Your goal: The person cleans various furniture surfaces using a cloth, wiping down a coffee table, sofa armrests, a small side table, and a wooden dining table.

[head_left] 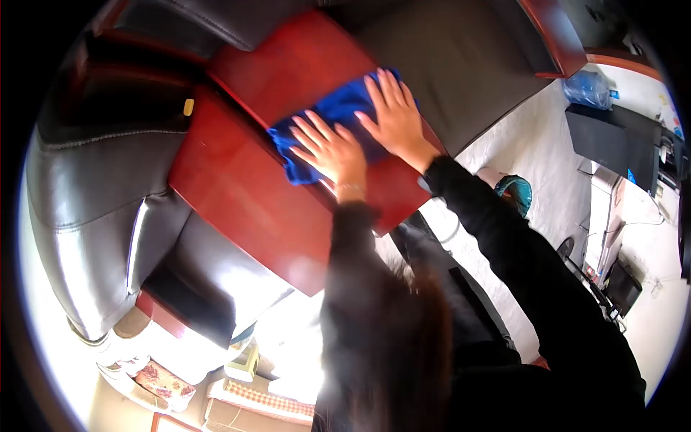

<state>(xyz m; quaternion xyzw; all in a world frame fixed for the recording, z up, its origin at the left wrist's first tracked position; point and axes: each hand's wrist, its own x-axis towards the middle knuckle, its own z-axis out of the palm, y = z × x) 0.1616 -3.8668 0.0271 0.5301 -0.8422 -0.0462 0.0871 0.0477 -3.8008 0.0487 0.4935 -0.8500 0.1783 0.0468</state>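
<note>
A blue cloth (344, 106), wrinkled, lies across the red wooden tabletop (245, 194) and spans the dark gap between its two sections. My left hand (330, 150) presses flat on the cloth's near left part, fingers spread. Farther right, my right hand (397, 122) rests palm down on the cloth's other end, its fingers stretched out too. Neither hand grips the cloth, and some of it is hidden under the palms.
Black leather seats (93, 180) stand close along the left, with a dark seat cushion (453, 57) beyond the table. A small yellowish object (188, 107) lies at the left. On the right are a teal-lined bin (515, 193), a water jug (589, 88) and a dark desk (612, 140).
</note>
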